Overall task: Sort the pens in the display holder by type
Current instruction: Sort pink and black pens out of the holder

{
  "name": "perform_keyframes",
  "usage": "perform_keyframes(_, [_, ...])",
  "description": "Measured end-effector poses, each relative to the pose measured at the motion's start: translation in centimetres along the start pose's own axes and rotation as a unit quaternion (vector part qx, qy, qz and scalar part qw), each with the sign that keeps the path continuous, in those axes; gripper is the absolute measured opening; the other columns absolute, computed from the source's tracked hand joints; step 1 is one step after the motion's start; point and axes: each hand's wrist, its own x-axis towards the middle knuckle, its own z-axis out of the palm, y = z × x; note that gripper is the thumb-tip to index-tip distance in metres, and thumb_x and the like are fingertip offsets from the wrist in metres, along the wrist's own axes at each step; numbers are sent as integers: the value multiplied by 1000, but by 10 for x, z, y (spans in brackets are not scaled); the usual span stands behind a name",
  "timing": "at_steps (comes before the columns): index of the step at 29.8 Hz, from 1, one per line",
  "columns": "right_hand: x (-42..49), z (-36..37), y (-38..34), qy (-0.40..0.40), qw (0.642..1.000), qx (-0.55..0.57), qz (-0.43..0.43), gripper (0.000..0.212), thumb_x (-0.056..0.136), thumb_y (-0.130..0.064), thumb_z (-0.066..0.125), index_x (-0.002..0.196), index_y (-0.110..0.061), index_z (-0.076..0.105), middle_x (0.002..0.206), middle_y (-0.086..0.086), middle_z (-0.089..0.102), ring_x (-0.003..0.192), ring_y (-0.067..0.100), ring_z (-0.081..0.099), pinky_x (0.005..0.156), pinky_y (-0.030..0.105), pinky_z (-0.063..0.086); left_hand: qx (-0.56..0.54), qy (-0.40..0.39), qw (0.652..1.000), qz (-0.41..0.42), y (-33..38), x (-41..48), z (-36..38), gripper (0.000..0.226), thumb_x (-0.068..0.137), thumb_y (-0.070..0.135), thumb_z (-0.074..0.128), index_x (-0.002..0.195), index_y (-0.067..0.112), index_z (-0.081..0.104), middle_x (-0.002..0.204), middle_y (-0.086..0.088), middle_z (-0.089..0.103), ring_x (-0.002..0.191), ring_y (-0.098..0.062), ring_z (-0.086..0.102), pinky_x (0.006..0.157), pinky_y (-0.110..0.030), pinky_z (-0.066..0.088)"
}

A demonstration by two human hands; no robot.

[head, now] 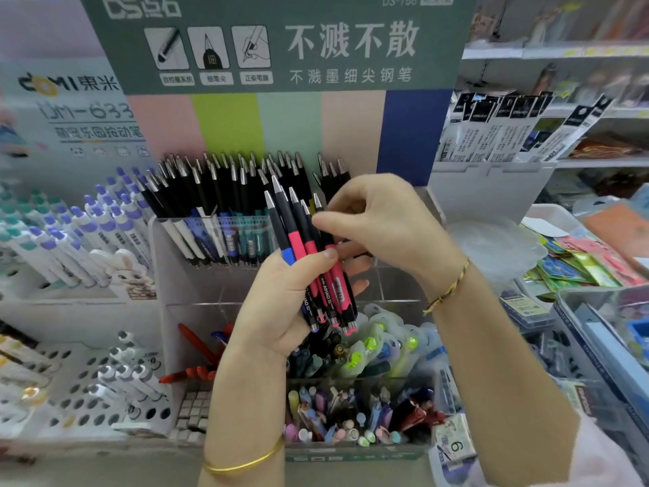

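A near-upright bundle of black pens with pink and blue grips [305,247] is gripped by the left hand [277,304] above the clear acrylic holder [182,293], one upper tip pinched by the right hand [382,223].

The rear of the display holder [158,261] is closed off by the printed backboard [281,110]. Its back row is packed across the left and middle with upright black pens [210,191]. Open room is seen in the second tier [203,286], left of the left hand [281,293]. The third tier is partly blocked by slanted red pens [196,342] at its left and filled by highlighter packs [379,349] at its right. The front tier is crammed with pastel pens [333,413]. The middle is covered by the bundle of pens [309,261] gripped in the left hand, and by the right hand [379,219] curled over its tips. The left flank is crowded by leaning purple-capped pens [105,223].
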Motion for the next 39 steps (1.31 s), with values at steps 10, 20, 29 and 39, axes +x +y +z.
perform_keyframes(10, [31,-20,-3,235,956,175,-25,6,80,-23,60,78,-19,57,76,3,65,69,18,64,59,29,49,20,28,999,11,3,2,-2,23,96,-4,40,114,-8,54,103,-21,71,93,-31,71,76,-44,59])
perform_keyframes(20, [41,0,22,224,970,-96,-6,24,82,-26,63,92,-4,61,91,10,67,85,32,61,75,44,49,-9,35,999,8,1,1,1,17,93,-3,46,95,2,61,89,-13,74,79,-22,73,74,-42,60])
perform_keyframes(29, [29,5,25,216,962,-165,17,21,84,-25,64,92,-6,63,97,11,61,91,30,56,78,41,47,-2,26,1000,9,-1,3,-3,19,93,-1,46,107,1,59,92,-12,74,81,-21,73,77,-41,59])
perform_keyframes(39, [7,-2,0,105,990,95,-28,13,85,-21,66,84,-8,68,73,0,66,67,12,62,71,35,54,-2,5,1000,15,1,5,-2,30,92,1,45,119,-4,56,114,-21,67,105,-32,67,89,-48,54])
